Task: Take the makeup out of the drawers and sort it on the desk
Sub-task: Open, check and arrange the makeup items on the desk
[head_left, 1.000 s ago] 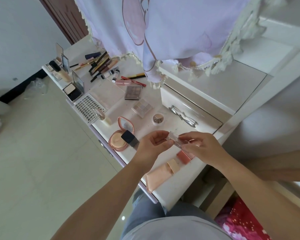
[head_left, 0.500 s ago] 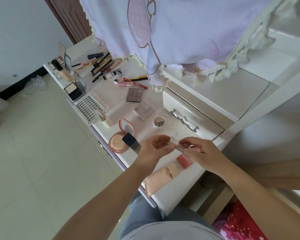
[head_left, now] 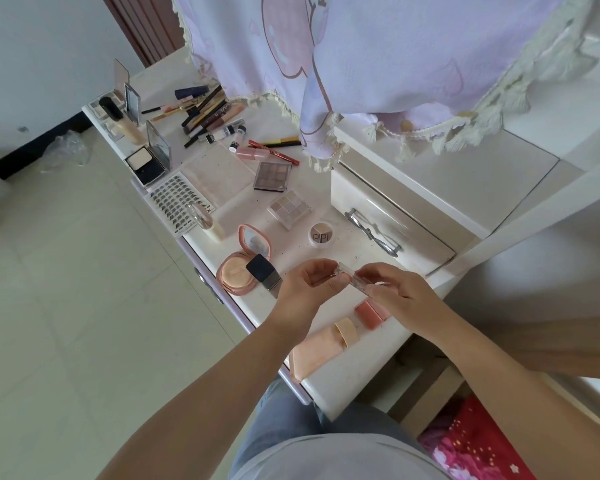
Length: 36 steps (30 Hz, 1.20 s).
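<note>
Both hands meet over the near part of the desk [head_left: 347,372], w/ a small clear tube [head_left: 347,274] between them. The left hand [head_left: 303,289] pinches its left end w/ curled fingers; the right hand [head_left: 394,292] wraps thumb and fingers round the right end. Can't tell if it's gloss or concealer: too small and see-through.

To do this well, I'd say: keep both pinches firm, check what kind it is, then lay it flat w/ its own sort, not just the closest gap.

Near edge: a peach tube [head_left: 321,348] lies flat, and just right of it a pink case [head_left: 369,313], partly under the right hand. Left of the hands, an open pink compact [head_left: 238,271] w/ a dark square-capped bottle [head_left: 264,273] resting on it. These crowd the near drop spots.

Mid desk: a round pot [head_left: 321,234], 2 eyeshadow palettes [head_left: 272,176], a lash tray [head_left: 177,202]. Right of the pot sits a white drawer unit [head_left: 388,216], its drawer closed, w/ a metal handle.

Far left: a pile of pencils and wands [head_left: 207,112] and an open black compact [head_left: 149,161]. A lilac fringed cloth [head_left: 378,64] hangs over the far side and hides some desk there, so reaching far means going under its fringe.
</note>
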Available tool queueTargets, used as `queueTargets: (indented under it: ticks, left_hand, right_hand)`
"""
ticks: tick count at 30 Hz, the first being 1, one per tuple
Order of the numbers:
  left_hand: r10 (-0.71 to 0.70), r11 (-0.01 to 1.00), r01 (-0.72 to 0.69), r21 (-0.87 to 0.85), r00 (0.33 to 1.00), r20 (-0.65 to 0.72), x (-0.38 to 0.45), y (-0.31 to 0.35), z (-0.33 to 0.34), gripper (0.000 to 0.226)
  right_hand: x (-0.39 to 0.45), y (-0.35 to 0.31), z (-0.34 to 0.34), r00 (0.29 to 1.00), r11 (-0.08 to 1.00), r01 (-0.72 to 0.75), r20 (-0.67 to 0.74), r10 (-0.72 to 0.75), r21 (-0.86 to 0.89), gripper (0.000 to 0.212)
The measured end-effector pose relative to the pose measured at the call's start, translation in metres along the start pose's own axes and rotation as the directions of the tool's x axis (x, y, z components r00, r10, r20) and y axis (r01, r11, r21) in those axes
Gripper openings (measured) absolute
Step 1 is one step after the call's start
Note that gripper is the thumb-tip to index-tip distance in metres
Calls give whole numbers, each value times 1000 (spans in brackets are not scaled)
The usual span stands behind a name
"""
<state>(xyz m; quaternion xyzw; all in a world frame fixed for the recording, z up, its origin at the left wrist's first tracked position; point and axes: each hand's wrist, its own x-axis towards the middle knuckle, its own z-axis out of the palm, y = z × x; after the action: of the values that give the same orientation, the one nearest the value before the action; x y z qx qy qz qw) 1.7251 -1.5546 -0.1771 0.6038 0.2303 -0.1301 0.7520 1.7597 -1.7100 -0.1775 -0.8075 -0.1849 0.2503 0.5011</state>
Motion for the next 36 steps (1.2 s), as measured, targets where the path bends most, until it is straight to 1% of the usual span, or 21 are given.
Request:
queueTargets:
  ticks: [1, 2, 5, 9, 10, 11, 12, 13, 14, 15, 16, 18, 19, 20, 22, 23, 24, 27, 31, 33, 36]
  left_hand:
    - [3, 1000, -3, 2, 1000, -1, 1, 1, -1, 19]
    - [9, 1000, -9, 17, 1000, 3, 1, 2, -2, 19]
    - [13, 998, -14, 64, 1000, 19, -1, 3, -4, 17]
    - [0, 998, 0, 70, 1000, 11, -2, 1, -5, 17]
    - [-1, 998, 0, 60, 1000, 17, -3, 0, -6, 19]
    - [0, 999, -1, 39, 999, 36, -5, -1, -6, 21]
    - [7, 1000, -9, 27, 998, 63, -6, -1, -7, 22]
    - [14, 999, -17, 38, 996, 83, -7, -2, -7, 23]
    - [15, 998, -20, 53, 996, 91, -7, -1, -6, 24]
    - [10, 999, -14, 36, 996, 92, -6, -1, -7, 23]
    - [-4, 1000, 6, -19, 996, 92, -5, -1, -7, 23]
    - [-56, 980, 69, -189, 995, 78, -1, -2, -7, 21]
    - [-88, 966, 96, -240, 995, 43, 2, -3, -7, 20]
    - [-121, 961, 112, -251, 992, -19, 4, -7, -6, 22]
    - [-171, 967, 129, -221, 968, -182, 7, -17, -3, 26]
    - [-189, 969, 139, -203, 948, -256, 9, -22, -1, 27]
    - [-207, 970, 151, -193, 926, -314, 11, -26, 1, 27]
    - [-226, 973, 179, -146, 871, -436, 18, -37, 7, 27]
    - [-207, 975, 216, -45, 823, -529, 26, -45, 10, 29]
    - [-191, 972, 234, 11, 816, -545, 29, -47, 12, 30]
    - [-186, 968, 248, 38, 812, -554, 36, -48, 15, 31]
  right_hand:
    - [1, -1, -1, 1000, 1000, -7, 18, 7, 21, 13]
    - [1, -3, -2, 999, 999, -9, 31, 8, 49, 10]
    - [2, -4, -5, 1000, 999, 4, 23, -5, 54, 18]
    - [3, -2, -2, 999, 1000, 2, 39, -2, -1, 18]
    - [3, -1, -1, 1000, 1000, 2, 30, -2, -9, 19]
    - [3, 2, -1, 1000, 1000, -11, -9, 11, 15, 16]
    - [3, 3, -1, 997, 996, -32, -65, 37, 79, 16]
    - [3, 4, -2, 991, 989, -53, -112, 69, 141, 22]
    - [2, 4, -4, 988, 981, -71, -124, 94, 181, 28]
    - [2, 4, -6, 988, 977, -86, -107, 108, 193, 30]
    - [3, 3, -7, 989, 972, -101, -85, 121, 213, 29]
    - [6, 5, -9, 980, 957, -155, -80, 179, 246, 25]
    - [9, 6, -10, 969, 950, -188, -109, 221, 250, 24]
    - [12, 7, -11, 954, 946, -214, -156, 256, 244, 25]
    - [21, 10, -11, 928, 957, -257, -245, 283, 133, 27]
    - [25, 12, -10, 922, 956, -283, -254, 292, 72, 26]
    - [29, 14, -8, 915, 947, -319, -245, 321, 47, 25]
    - [42, 19, 0, 871, 894, -439, -200, 449, 95, 23]
    - [56, 24, 11, 807, 820, -550, -154, 571, 160, 27]
    - [59, 24, 14, 789, 805, -583, -159, 594, 114, 29]
    - [61, 28, 17, 782, 803, -595, -214, 585, 22, 32]
